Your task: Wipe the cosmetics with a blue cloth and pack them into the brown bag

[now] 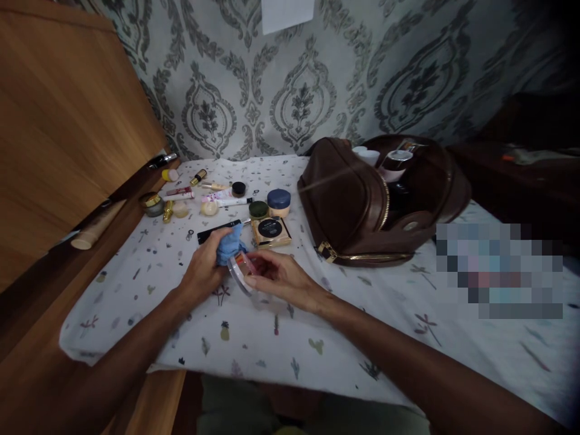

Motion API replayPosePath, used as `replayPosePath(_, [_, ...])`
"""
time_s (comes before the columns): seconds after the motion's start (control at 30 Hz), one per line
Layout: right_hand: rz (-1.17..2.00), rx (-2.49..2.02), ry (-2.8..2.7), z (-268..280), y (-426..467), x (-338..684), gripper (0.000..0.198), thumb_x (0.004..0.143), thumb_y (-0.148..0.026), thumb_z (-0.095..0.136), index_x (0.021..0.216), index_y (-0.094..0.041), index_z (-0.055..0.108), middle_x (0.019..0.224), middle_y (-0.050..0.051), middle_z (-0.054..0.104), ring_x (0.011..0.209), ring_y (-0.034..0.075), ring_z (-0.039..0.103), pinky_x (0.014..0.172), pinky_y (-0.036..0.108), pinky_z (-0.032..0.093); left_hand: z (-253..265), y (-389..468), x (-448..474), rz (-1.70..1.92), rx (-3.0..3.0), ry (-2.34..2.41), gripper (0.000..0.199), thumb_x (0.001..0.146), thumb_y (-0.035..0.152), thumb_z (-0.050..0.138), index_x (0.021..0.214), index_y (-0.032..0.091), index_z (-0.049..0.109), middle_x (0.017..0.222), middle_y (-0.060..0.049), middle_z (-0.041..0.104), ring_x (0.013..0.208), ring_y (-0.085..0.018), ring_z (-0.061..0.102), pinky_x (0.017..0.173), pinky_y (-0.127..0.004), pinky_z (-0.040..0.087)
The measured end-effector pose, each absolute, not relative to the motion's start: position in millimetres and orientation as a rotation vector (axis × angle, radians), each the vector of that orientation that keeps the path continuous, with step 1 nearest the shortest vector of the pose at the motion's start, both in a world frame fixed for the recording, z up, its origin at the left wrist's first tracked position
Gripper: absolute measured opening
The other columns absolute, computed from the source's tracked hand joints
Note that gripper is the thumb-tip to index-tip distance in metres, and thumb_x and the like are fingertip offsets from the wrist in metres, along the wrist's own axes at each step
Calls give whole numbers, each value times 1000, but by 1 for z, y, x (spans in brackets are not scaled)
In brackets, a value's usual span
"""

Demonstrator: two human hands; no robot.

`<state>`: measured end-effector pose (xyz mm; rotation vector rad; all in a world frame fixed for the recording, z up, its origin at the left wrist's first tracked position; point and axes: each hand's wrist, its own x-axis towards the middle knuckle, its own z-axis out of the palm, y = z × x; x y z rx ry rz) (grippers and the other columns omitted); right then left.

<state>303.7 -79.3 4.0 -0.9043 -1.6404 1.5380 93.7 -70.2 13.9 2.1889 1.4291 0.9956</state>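
Well left of our fingers stands a squat glass jar (154,207) with a dark, gold-trimmed lid. Our left hand (206,263) curls its fingers round a crumpled, soft blue cloth (229,244). Against that cloth sits the clear plastic case (238,277), round-rimmed and tilted, between our left and right fingers; we cannot tell whether the left ones touch it. Just beyond the fingers lies a flat, square gold box (270,232) with a round black face. Our right hand (283,279) grips the case between thumb and fingers. Right of these fingers slumps a smooth brown bag (347,208), its toothed metal zip undone.
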Motion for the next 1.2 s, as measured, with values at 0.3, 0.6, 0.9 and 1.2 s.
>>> replayPosePath(0.3, [1471,-932,-1637,2,-77,304,44,83,-49,71,114,-18,68,98,6,69,84,19,63,71,33,54,29,-76,85,1008,1746,954,55,88,39,63,138,22,52,144,-11,54,130,-30,53,108,-39,44])
replayPosePath(0.6, [1311,-910,-1705,3,-80,305,42,86,-50,67,117,-21,65,105,7,68,92,21,63,75,34,54,26,-77,93,882,1874,1061,76,72,41,83,139,24,52,137,-12,56,122,-30,57,104,-40,46])
replayPosePath(0.9, [1291,-871,-1769,-11,-78,303,67,69,-27,82,129,-24,51,107,5,65,73,13,59,64,27,52,27,-72,89,1027,1939,1107,45,86,42,70,127,24,64,126,-8,64,111,-25,62,97,-37,49])
replayPosePath(1.2, [1204,-966,-1781,-15,-76,302,50,69,-35,85,110,-21,59,86,1,65,72,16,60,62,28,51,23,-74,95,1070,2359,953,55,85,46,71,133,25,55,126,-11,59,119,-27,56,99,-41,47])
